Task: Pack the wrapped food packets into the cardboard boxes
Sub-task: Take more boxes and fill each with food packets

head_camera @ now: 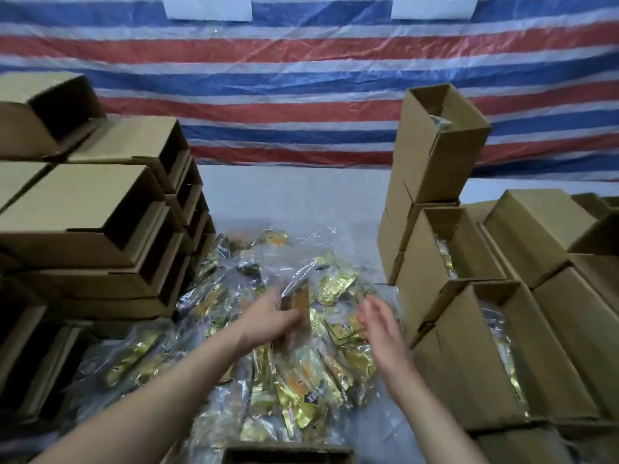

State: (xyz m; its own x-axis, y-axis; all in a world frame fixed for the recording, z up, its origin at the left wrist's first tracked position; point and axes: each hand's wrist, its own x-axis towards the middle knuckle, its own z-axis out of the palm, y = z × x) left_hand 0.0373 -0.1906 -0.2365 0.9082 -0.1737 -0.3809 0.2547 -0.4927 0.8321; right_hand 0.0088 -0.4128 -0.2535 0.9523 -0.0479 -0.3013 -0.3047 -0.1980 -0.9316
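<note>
Across the middle of the grey table, a heap of gold-foil food packets lies in clear plastic wrap, the packets pointing every way with no common axis; their printing is too blurred to read. The left hand reaches into the heap and grips one packet, which stands with its long axis pointing away from the person. The right hand hovers just beside it, fingers straight and spread, holding nothing. Empty cardboard boxes are stacked along the left edge, open ends facing the heap. Along the right edge, filled cardboard boxes stand with packets inside. Two white paper signs hang on the striped tarpaulin; their writing is cut off.
</note>
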